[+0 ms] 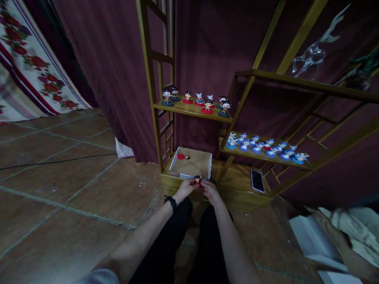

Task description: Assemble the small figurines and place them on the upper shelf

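Observation:
My left hand (186, 188) and my right hand (211, 191) are close together before the low shelf, both closed on one small figurine (197, 180). It has dark hair and red on its lower part, and stands upright between my fingertips. Just beyond it is a shallow cardboard box (194, 158) with white rims. Inside the box, at its left, another small figurine (187, 157) lies on its side by a red round base (180, 156). My fingers partly hide the held figurine's lower end.
Several figurines (207, 106) stand on the upper left shelf (180, 107). More blue-and-white ones (244, 146) line the right shelf (266, 154). A phone (257, 181) lies at the lower right. A clear deer ornament (310, 57) stands high at right; white boxes (314, 240) sit on the floor.

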The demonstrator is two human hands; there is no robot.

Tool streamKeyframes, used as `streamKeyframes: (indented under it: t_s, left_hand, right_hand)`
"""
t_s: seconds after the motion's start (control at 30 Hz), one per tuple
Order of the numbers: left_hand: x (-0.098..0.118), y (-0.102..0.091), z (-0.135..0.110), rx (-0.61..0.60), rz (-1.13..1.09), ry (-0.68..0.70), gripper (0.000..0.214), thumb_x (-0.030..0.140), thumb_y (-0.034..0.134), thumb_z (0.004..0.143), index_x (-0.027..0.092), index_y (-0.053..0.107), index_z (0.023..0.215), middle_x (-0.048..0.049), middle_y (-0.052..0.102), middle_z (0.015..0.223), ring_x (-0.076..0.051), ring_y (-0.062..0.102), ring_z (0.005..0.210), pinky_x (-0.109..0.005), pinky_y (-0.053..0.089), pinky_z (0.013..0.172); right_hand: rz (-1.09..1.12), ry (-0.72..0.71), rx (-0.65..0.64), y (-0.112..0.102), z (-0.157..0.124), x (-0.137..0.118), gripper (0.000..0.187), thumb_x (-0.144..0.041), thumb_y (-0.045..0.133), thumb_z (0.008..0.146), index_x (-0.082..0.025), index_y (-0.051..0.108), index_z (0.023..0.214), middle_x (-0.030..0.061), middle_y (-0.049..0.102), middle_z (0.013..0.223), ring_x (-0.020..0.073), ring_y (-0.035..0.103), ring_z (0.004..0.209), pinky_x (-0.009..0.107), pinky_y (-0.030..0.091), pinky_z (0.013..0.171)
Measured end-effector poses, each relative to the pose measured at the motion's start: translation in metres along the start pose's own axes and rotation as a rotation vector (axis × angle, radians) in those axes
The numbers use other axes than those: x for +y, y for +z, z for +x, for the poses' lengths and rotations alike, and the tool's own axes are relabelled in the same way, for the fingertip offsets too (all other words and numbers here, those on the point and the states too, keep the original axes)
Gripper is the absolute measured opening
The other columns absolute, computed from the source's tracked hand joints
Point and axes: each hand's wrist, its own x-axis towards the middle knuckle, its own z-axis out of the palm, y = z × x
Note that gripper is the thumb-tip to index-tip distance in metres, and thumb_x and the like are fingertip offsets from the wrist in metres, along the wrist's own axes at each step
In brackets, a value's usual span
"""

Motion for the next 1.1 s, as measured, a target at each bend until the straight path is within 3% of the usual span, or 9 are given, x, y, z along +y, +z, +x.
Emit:
streamKeyframes:
  t_s: [0.27,0.67,0.87,1.1]
  left_hand:
    - [0.004,-0.003,-0.002,-0.007,-0.191,-0.134,0.033,0.027,0.069,0.060,0.012,0.067,0.088,-0.0055,0.066,0.080,-0.013,0.055,0.069,-0.024,0.040,0.064]
    - [0.007,-0.008,-0.001,0.010,-0.406,-0.298,0.036,0.033,0.075,0.058,0.010,0.067,0.084,-0.0079,0.067,0.078,-0.012,0.059,0.066,-0.024,0.044,0.067]
    - [0.009,-0.011,0.000,0.010,-0.440,-0.359,0.036,0.038,0.072,0.061,0.012,0.065,0.085,-0.0064,0.067,0.074,-0.011,0.059,0.061,-0.023,0.045,0.063]
    - [0.011,-0.010,0.001,0.027,-0.415,-0.395,0.037,0.040,0.072,0.060,0.012,0.064,0.082,-0.0051,0.065,0.068,-0.011,0.058,0.058,-0.022,0.044,0.060]
  right_hand:
    - [-0.022,-0.013,0.000,0.002,0.000,-0.003,0.023,-0.030,0.069,0.062,-0.020,0.065,0.082,0.0019,0.070,0.075,0.0131,0.062,0.061,0.028,0.048,0.064]
    - [0.006,-0.008,-0.030,0.003,0.001,-0.003,0.020,-0.034,0.068,0.065,-0.018,0.064,0.077,0.0019,0.067,0.067,0.0114,0.060,0.057,0.025,0.048,0.060]
    - [0.007,-0.022,-0.053,0.005,-0.001,-0.004,0.020,-0.030,0.073,0.057,-0.017,0.062,0.070,0.0008,0.065,0.064,0.0094,0.057,0.054,0.023,0.047,0.056]
    - [-0.153,-0.092,-0.012,0.007,0.006,0.003,0.025,-0.032,0.072,0.051,-0.018,0.060,0.067,-0.0044,0.059,0.057,0.0061,0.048,0.045,0.020,0.042,0.048]
